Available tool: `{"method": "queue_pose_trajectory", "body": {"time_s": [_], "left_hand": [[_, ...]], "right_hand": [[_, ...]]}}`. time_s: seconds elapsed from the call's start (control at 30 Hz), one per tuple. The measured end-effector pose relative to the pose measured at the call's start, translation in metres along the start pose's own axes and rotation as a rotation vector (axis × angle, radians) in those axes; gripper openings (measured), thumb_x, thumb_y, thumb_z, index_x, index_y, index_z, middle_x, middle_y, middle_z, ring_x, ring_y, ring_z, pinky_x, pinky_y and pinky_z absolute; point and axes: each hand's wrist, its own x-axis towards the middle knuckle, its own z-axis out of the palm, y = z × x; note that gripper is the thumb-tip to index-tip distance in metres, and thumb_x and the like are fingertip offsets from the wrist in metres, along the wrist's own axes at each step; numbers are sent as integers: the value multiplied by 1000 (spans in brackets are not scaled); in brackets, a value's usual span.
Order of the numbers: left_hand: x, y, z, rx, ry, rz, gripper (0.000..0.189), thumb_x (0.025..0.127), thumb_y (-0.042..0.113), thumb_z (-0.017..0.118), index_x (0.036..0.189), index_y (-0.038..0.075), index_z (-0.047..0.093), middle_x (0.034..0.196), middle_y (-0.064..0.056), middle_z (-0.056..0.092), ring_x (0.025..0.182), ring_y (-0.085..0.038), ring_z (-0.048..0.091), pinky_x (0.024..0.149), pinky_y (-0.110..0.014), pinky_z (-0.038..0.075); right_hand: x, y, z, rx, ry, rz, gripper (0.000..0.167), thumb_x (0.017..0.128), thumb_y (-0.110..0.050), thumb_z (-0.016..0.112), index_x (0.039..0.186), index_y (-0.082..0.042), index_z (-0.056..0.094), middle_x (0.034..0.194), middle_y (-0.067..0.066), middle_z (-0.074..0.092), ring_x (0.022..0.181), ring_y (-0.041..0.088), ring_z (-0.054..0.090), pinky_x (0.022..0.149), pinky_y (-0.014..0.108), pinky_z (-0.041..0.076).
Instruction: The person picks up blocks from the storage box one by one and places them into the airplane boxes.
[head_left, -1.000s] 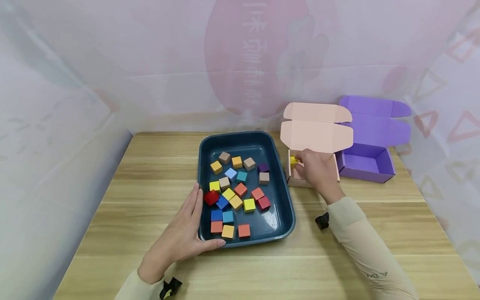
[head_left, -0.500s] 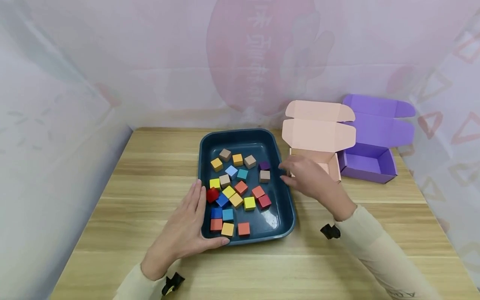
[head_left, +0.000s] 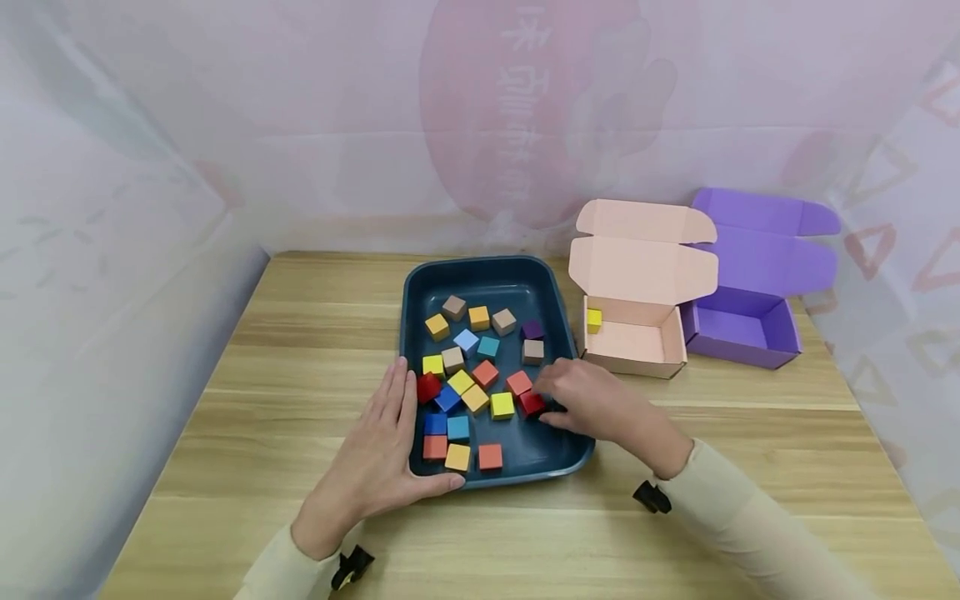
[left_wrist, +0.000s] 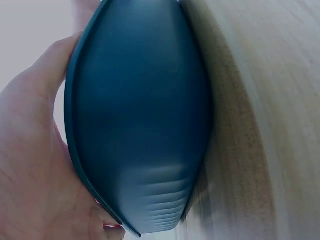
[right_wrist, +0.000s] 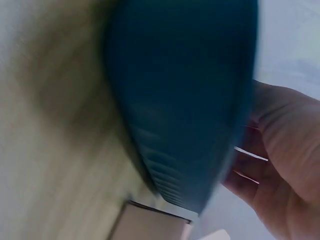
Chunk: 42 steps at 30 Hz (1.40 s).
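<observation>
A dark blue tray (head_left: 572,454) holds several small cubes in many colours. My left hand (head_left: 367,454) rests along its near left corner, fingers straight on the left rim and thumb on the front rim. In the left wrist view this hand (left_wrist: 35,135) lies against the tray's rim. Over the tray's right side, my right hand (head_left: 592,404) reaches in with thumb and fingers apart, close beside a dark red cube (head_left: 532,404). An orange-red cube (head_left: 518,383) touches that one. Whether the fingertips touch the red cube is hard to tell; the right wrist view hides them behind the tray wall.
Right of the tray stands an open peach cardboard box (head_left: 633,365) with a yellow cube (head_left: 594,321) in its left corner. An open purple box (head_left: 742,350) is beside it. Both lids lean back. A printed cloth (head_left: 337,167) hangs behind the wooden table (head_left: 247,367).
My right hand has left the peach box, where the yellow cube now lies, and has moved left and nearer to me into the tray. The left hand stays on the rim.
</observation>
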Motion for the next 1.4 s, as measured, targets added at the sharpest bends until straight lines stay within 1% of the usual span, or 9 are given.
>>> {"method": "queue_pose_trajectory", "body": {"time_s": [0.17,0.33,0.53,0.63,0.87,1.03,1.2,1.3,1.4], "left_hand": [[2,1,2,-18,0,2,144,72,95,61,170,4,6,180,-13,-4,167,-38,6,131,-60,26],[2,1,3,-28,-4,-1,144,72,95,61,170,5,5,180,-13,-5,167,-38,5,131,-60,26],[2,-1,5,-46,3,-8,144,72,95,61,170,6,4,180,-12,-6,167,-37,5,130,-61,26],[1,-1,6,-50,6,-11,144,72,95,60,170,6,3,180,-11,-6,167,-37,4,130,-61,26],[2,-2,10,-61,12,-14,144,72,95,61,170,7,3,180,-10,-8,167,-36,2,130,-61,27],[1,-2,11,-53,12,-15,144,72,96,60,170,7,2,180,-10,-8,167,-35,2,130,-62,27],[1,-2,8,-41,13,-14,144,72,97,57,170,7,2,180,-10,-8,167,-36,2,129,-61,28],[0,-2,8,-39,14,-14,144,73,97,57,170,8,2,180,-11,-7,167,-36,2,129,-62,28],[0,-2,8,-39,17,-12,144,73,97,57,170,7,2,180,-11,-7,167,-36,3,129,-62,29]], "right_hand": [[1,-1,11,-49,27,-9,34,90,-28,86,118,-9,79,106,7,79,92,18,69,87,34,65],[5,-2,14,-85,41,13,36,89,-30,87,117,-9,79,106,8,77,92,20,68,87,34,65],[11,0,18,-55,-18,71,39,89,-29,87,121,-8,78,113,9,77,97,22,68,91,37,64],[13,1,20,-38,-50,84,39,90,-27,87,122,-8,77,115,10,77,100,22,69,92,38,64],[12,0,20,16,-56,93,37,90,-26,86,121,-8,77,114,9,78,96,21,69,89,36,64],[6,-1,8,41,-6,102,35,90,-26,86,120,-9,78,113,8,79,97,21,70,89,36,65],[-3,0,-14,40,73,112,36,89,-27,87,119,-9,79,114,8,78,100,22,71,90,37,65],[-9,4,-26,36,127,113,36,87,-25,89,118,-8,79,112,8,78,99,22,71,88,37,66],[-15,12,-37,36,188,118,34,86,-19,89,115,-5,79,109,9,79,97,23,71,85,37,66]]}}
